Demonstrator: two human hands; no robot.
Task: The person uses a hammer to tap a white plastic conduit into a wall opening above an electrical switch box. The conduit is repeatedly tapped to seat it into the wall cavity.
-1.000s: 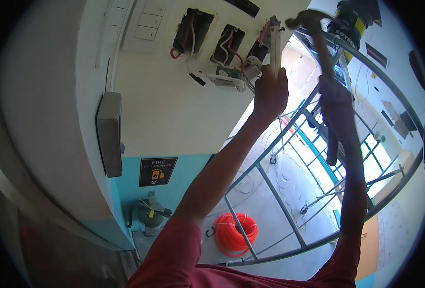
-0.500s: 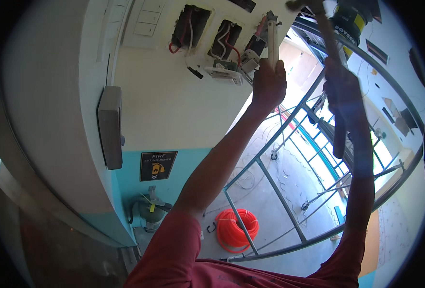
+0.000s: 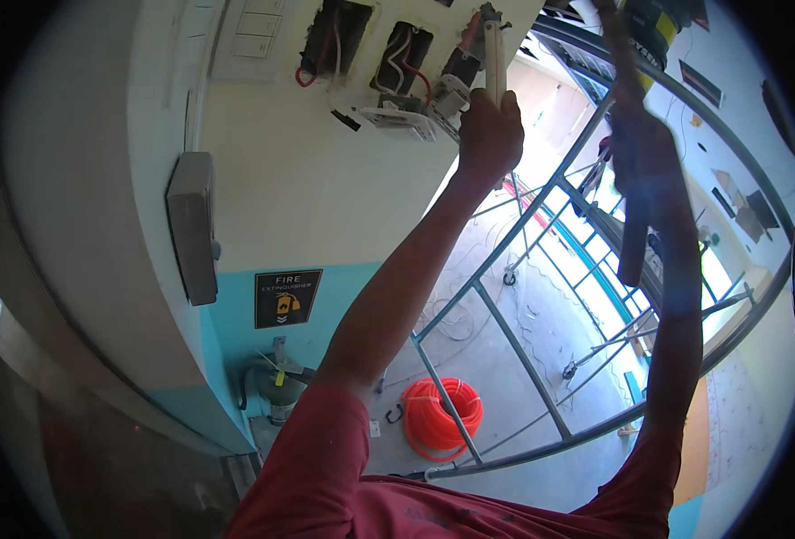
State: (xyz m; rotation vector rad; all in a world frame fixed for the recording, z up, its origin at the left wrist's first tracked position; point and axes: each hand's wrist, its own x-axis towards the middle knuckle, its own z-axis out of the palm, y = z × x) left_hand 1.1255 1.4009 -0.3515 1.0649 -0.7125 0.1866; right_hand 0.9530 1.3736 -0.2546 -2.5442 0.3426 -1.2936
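Observation:
My left hand (image 3: 491, 135) is closed round a long, pale, flat-sided tool (image 3: 494, 63) held upright against the wall. Its dark metal end sits beside the rightmost of three wall box openings (image 3: 463, 65); its exact kind is unclear. Up at the right, my right hand (image 3: 640, 148) grips a hammer (image 3: 632, 242) by the handle, which juts below the fist; the head is blurred at the top edge. Left of my left hand, a white electrical plate (image 3: 402, 119) hangs under the middle opening (image 3: 404, 58), and another fitting (image 3: 451, 94) dangles beside it. Red and white wires show inside the openings.
Curved metal scaffold railing (image 3: 518, 359) surrounds my right side. A coil of orange tubing (image 3: 442, 418) lies on the floor below, near a fire extinguisher (image 3: 281, 391) under a dark sign (image 3: 288, 298). A grey box (image 3: 193, 229) juts from the wall; a dark bucket (image 3: 653, 36) stands upper right.
The view has shifted slightly, so the wall sits further up and left. The hammer has moved a little away from the pale tool, its head further out of view. Both grips are unchanged.

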